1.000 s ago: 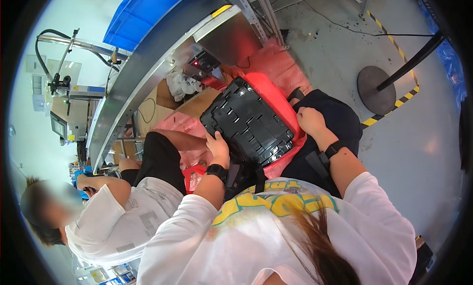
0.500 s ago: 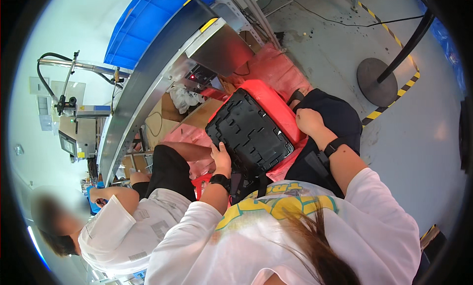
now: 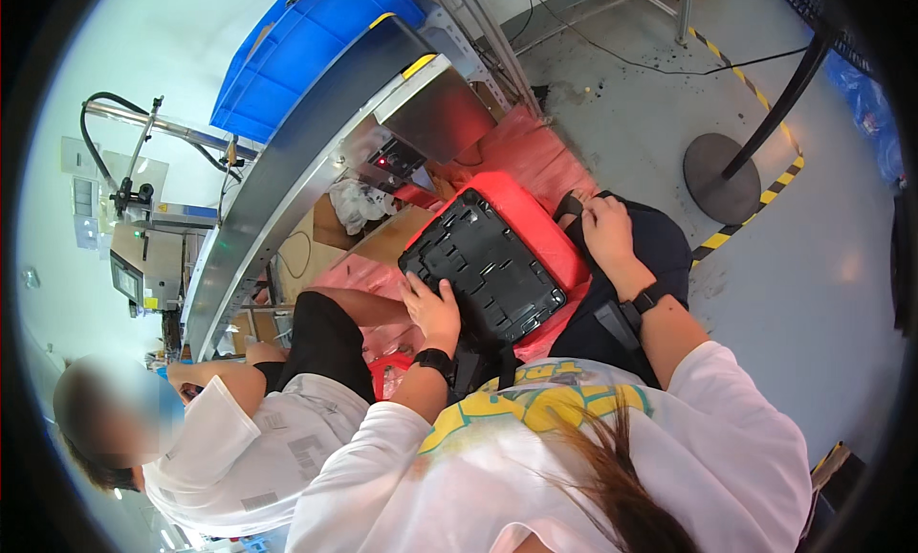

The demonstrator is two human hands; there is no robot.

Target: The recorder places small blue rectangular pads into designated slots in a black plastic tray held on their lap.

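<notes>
A black moulded plastic tray (image 3: 492, 271) with stepped ridges and slots lies tilted in front of me. A red box-like container (image 3: 535, 223) is under it and shows along its far right side. My left hand (image 3: 433, 311) rests at the tray's near left edge, fingers spread, gripping nothing that I can see. My right hand (image 3: 608, 232) lies on my dark-clad knee (image 3: 660, 237), right of the red container, its fingers stretched out and nothing visible in them.
A conveyor (image 3: 296, 122) curves along the left, a blue crate (image 3: 296, 51) behind it. Beside me on the left sits a co-worker (image 3: 258, 438). Red sheeting (image 3: 535, 151) covers the floor ahead. At right stand a round black base (image 3: 712, 180) with a pole and striped floor tape (image 3: 765, 199).
My left hand's fingers have spread at the tray's edge. My right hand has flattened from a looser curl on the knee. The whole view has shifted slightly.
</notes>
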